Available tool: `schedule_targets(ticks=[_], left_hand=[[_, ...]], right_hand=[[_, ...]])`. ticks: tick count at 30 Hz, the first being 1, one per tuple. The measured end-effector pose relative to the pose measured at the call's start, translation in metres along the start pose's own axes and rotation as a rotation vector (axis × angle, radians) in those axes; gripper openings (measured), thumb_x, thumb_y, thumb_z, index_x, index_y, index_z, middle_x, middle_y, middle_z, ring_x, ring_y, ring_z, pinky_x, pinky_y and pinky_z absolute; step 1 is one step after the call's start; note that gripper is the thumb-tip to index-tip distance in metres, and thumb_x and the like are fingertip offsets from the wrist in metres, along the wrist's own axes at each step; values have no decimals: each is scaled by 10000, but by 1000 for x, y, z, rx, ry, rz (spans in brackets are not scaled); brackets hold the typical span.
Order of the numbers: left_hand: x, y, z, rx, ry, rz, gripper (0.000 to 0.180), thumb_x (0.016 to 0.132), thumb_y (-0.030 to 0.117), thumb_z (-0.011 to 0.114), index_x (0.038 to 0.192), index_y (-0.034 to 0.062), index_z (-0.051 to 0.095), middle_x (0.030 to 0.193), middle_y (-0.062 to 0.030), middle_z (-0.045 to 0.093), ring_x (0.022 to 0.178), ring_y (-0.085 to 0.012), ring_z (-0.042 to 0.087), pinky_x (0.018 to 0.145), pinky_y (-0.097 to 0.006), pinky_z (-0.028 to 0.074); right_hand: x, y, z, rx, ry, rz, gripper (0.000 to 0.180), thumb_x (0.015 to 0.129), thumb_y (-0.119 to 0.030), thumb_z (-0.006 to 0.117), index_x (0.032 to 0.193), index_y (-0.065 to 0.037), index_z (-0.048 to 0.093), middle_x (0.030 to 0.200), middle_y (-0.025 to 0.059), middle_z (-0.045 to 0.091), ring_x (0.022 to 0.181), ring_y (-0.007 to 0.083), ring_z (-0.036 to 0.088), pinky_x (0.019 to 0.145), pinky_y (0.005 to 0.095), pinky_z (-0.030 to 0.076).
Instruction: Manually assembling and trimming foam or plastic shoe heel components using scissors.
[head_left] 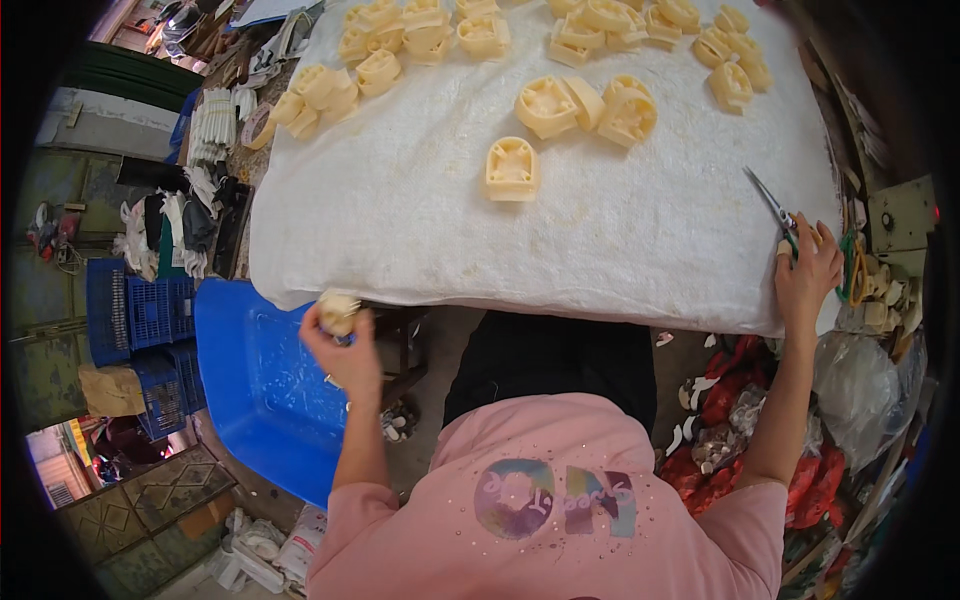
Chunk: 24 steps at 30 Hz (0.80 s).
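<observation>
Your pink shirt (560, 510) fills the near edge, below the white cloth (560, 230). Your left hand (345, 350) is closed around a cream part (337, 311), held off the cloth's near-left corner, above the blue bin (250, 390). Your right hand (808, 275) grips scissors (775, 208) at the cloth's right edge, blades resting on it. More cream parts (512, 170) lie across the cloth.

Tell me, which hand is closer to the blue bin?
Left. The left hand, holding a cream plastic piece, is right above the blue bin; the right hand grips scissors far across.
</observation>
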<state>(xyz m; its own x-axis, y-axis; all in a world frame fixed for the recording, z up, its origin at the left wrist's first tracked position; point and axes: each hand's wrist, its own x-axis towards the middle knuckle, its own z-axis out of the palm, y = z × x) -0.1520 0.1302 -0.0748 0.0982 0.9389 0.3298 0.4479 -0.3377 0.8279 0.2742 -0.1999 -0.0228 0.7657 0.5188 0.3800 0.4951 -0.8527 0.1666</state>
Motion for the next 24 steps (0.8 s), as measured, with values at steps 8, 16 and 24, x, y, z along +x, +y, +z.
schedule_targets(ticks=[8,16,24], left_hand=[[-29,-214,-132,123,147,-779,679,737,60,731,1303,-60,375,1219,-184,529,999,-245,579,830,-352,500],[11,-127,-77,867,243,-217,552,838,299,624,1296,45,448,1227,-184,538,1106,-359,494,946,-464,354],[6,88,64,173,-244,608,330,853,70,544,1166,-17,488,1135,-182,515,1038,-363,471,898,-422,371]], right_hand=[[15,-30,3,469,69,-24,568,649,0,648,1204,-87,562,1299,186,401,1189,359,375,1004,453,303],[30,6,-6,559,-2,86,337,788,-98,590,1123,-66,586,1101,99,504,1068,260,435,932,404,307],[104,80,3,579,79,228,398,802,-188,612,1164,-29,559,1093,167,552,1070,336,478,930,414,385]])
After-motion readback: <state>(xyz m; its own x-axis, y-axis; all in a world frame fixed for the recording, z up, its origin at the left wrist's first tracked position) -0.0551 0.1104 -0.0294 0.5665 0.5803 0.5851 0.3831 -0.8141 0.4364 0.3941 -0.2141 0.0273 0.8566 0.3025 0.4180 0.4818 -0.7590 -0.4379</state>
